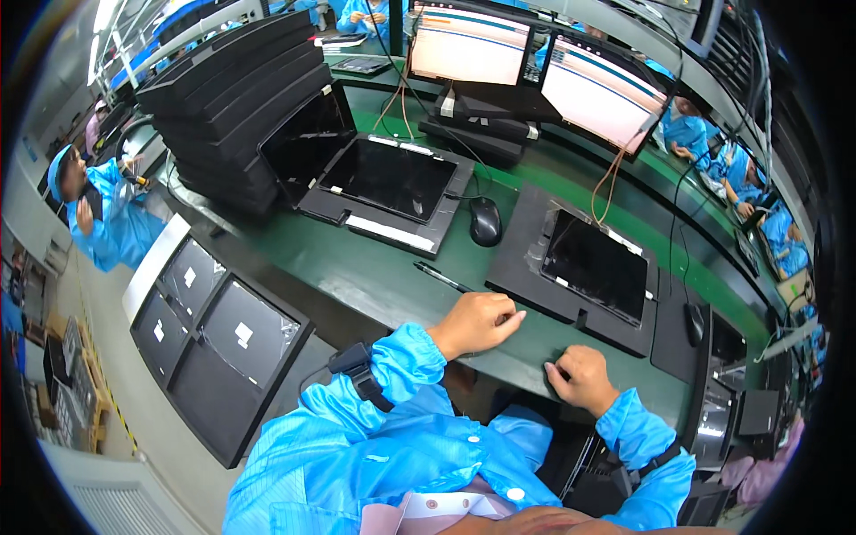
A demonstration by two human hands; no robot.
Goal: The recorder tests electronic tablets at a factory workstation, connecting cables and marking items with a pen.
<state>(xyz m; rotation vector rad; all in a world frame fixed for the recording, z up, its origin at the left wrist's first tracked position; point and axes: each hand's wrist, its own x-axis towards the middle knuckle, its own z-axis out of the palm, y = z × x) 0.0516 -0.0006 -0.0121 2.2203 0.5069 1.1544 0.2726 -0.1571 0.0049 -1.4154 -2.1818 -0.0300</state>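
My left hand [477, 323] rests at the near edge of the green bench [374, 294], fingers curled in and thumb pointing right, with nothing seen in it. Just beyond it lies a dark pen [441, 275]. To the right, my right hand [581, 378] is curled into a loose fist at the bench edge, also with nothing visible in it. Ahead of both hands, a black display panel [596, 267] lies on a black foam pad [517, 259]. Farther left, another display panel [392, 176] lies on a second foam pad [450, 201], touched by neither hand.
A black mouse [485, 221] sits between the pads. Two lit monitors [471, 43] stand behind, cables hanging down. A tall stack of black trays [232, 107] rises at the far left. Nearer left, a divided tray [223, 392] holds several flat panels. A co-worker [107, 209] stands beyond it.
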